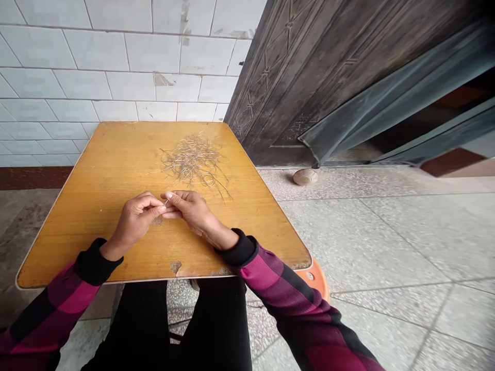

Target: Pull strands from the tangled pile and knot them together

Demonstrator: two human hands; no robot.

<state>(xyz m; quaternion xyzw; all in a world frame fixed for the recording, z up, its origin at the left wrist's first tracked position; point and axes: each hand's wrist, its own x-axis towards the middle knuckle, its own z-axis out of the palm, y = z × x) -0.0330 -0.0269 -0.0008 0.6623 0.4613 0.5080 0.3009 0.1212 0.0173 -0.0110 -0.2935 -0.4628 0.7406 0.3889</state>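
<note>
My left hand (135, 219) and my right hand (191, 208) meet over the middle of a wooden table (104, 170). Both pinch a thin piece of metal wire (165, 203) between thumb and fingertips. Just beyond the hands lies a loose tangled pile of thin wires (193, 159), a short way from the fingertips. My sleeves are pink and black checked.
The table stands against a white tiled wall (116, 62). A dark carved door (328, 77) rises on the right. An orange stool (317, 278) shows under the table's near right corner. A small round stone-like object (305, 176) lies on the floor by the door.
</note>
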